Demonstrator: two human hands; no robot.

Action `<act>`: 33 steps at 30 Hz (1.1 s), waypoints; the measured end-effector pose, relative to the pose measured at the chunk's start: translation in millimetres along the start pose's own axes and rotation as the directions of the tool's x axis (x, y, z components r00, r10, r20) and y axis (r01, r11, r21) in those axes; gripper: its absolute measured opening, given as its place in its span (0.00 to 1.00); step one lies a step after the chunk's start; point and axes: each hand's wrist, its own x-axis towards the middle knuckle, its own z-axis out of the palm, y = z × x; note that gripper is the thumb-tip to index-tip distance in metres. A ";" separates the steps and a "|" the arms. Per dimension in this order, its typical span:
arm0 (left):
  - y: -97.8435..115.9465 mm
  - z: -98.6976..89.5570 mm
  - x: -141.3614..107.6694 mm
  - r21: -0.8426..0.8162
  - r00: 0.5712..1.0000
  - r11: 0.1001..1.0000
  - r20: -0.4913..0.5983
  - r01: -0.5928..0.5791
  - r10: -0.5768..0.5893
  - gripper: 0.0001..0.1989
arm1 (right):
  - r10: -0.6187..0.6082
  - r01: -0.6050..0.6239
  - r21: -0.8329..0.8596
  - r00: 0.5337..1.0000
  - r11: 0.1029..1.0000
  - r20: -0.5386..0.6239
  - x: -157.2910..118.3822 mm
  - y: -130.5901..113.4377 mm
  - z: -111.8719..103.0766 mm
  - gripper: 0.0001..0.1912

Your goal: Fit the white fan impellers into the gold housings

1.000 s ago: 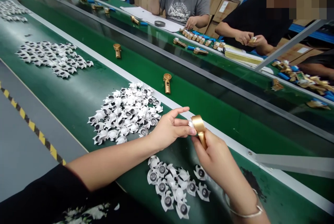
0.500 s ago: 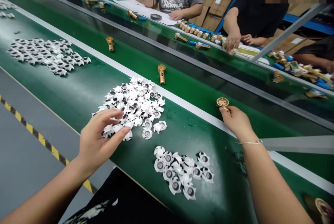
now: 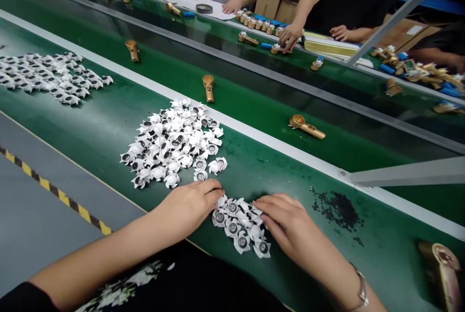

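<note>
My left hand (image 3: 191, 205) rests its fingertips on the edge of a small pile of white petal-shaped parts with dark round centres (image 3: 240, 225). My right hand (image 3: 286, 225) lies on the pile's other side, fingers spread over it, holding nothing. A larger heap of the same parts (image 3: 174, 145) sits just above my left hand. Beyond the white divider strip (image 3: 276, 145), a gold metal handle piece (image 3: 307, 127) lies on its side on the green belt. Further gold pieces (image 3: 208, 88) stand farther off.
Black granules (image 3: 337, 210) lie scattered on the green belt to the right, and a gold part (image 3: 441, 273) sits at the lower right corner. Co-workers' hands (image 3: 290, 36) work across the belt among parts and cardboard boxes. Hazard-striped grey floor (image 3: 54, 195) lies at left.
The gold piece has left my right hand and lies on the belt beyond the strip. Both hands have moved onto the small pile, my left hand coming from the larger heap.
</note>
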 end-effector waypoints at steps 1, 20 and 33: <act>-1.9 0.2 0.8 -0.027 1.000 1.000 0.006 0.004 -0.004 0.15 | 0.016 -0.016 0.005 1.000 1.000 -0.010 1.4 1.3 3.0 0.13; -7.8 9.5 -7.0 -0.143 0.971 0.987 -0.238 -0.069 0.034 0.13 | 0.034 -0.039 -0.019 0.979 0.999 -0.201 11.7 -17.0 18.4 0.12; -6.6 14.3 -4.7 -0.122 0.912 0.964 -0.369 -0.235 0.176 0.08 | 0.056 -0.059 -0.005 0.970 0.998 -0.235 4.9 -10.9 12.9 0.08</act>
